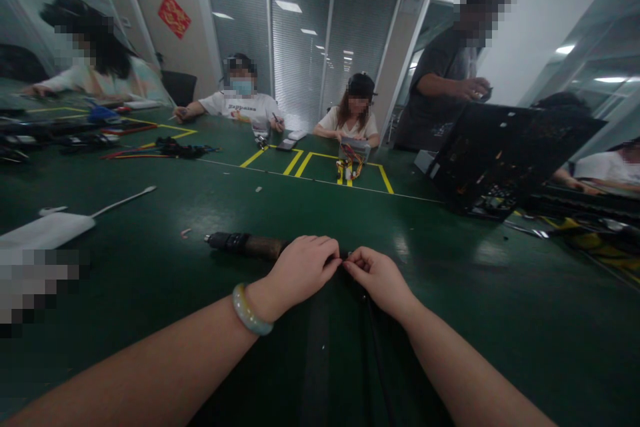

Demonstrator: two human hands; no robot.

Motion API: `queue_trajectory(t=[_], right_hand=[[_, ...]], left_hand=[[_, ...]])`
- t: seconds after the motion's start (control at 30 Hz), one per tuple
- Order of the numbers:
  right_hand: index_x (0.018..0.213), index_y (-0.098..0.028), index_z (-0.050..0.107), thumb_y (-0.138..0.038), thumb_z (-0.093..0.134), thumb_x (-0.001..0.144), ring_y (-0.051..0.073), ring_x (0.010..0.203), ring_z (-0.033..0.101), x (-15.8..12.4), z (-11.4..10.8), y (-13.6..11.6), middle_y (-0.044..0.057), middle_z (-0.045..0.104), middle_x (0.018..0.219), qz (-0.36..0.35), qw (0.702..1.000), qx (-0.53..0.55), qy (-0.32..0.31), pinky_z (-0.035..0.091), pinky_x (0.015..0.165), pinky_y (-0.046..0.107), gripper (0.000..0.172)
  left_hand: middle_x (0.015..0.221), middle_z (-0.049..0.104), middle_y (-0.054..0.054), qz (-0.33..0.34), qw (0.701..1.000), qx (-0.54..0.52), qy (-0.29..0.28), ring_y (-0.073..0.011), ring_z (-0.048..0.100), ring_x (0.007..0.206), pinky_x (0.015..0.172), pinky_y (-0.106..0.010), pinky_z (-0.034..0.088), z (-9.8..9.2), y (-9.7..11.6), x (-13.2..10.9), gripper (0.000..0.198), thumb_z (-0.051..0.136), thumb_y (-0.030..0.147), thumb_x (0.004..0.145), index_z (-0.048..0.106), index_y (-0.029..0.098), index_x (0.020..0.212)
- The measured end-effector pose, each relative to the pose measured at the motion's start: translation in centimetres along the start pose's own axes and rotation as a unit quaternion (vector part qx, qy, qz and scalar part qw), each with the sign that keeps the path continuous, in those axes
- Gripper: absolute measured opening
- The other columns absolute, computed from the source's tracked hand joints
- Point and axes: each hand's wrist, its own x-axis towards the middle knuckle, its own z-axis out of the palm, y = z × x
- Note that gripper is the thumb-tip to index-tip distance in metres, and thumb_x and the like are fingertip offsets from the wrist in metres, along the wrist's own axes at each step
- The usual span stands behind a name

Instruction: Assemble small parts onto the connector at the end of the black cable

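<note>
A dark cylindrical tool (250,245) with a brownish middle lies on the green table (165,293), its narrow tip to the left. My left hand (306,267) is wrapped over the tool's right end, with a bangle on the wrist. Close beside it, my right hand (374,275) has thumb and index finger pinched at the tool's end; what lies between the fingertips is too small to make out. A dark cable (377,347) runs from under my right hand toward the table's near edge.
A white device with a cable (50,230) lies at left. Dark cable bundles (180,148) sit farther back. Wired parts (351,163) stand within yellow tape. A large black panel (510,153) leans at right. Several people are around the table.
</note>
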Motion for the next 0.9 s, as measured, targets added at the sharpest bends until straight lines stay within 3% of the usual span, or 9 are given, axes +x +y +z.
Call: queue_trajectory(t=[0.9], right_hand=[[0.085, -0.021, 0.062, -0.033, 0.058, 0.087, 0.013, 0.066, 0.059, -0.05, -0.06, -0.10, -0.003, 0.065, 0.073, -0.005, 1.000, -0.006, 0.000, 0.038, 0.057, 0.022, 0.012]], left_hand=[[0.109, 0.063, -0.002, 0.019, 0.999, -0.024, 0.012, -0.0194, 0.061, 0.093, 0.086, -0.038, 0.048, -0.14, 0.06, 0.04, 0.008, 0.056, 0.023, 0.086, 0.064, 0.022, 0.088]])
